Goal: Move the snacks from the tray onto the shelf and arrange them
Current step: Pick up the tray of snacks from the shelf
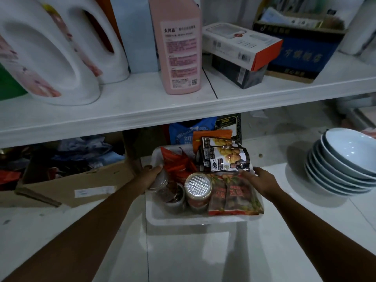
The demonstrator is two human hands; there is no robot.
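A white tray (195, 219) sits on the white floor below the shelf (142, 110). It holds red-orange snack packets (177, 161), black walnut bags (225, 157), two red nut packets (234, 196), a foil-topped jar (198, 188) and a small tin (175, 197). My left hand (151, 175) grips the tray's left rim, thumb over the edge. My right hand (262, 180) rests at the tray's right rim, fingers touching the edge beside the walnut bag.
On the shelf stand two white detergent jugs (57, 55), a pink bottle (179, 47), stacked boxes (242, 49) and a blue carton (301, 49). A bowl stack (343, 163) stands right of the tray. An open cardboard box (77, 180) lies left. Blue and orange bags (191, 129) lie behind.
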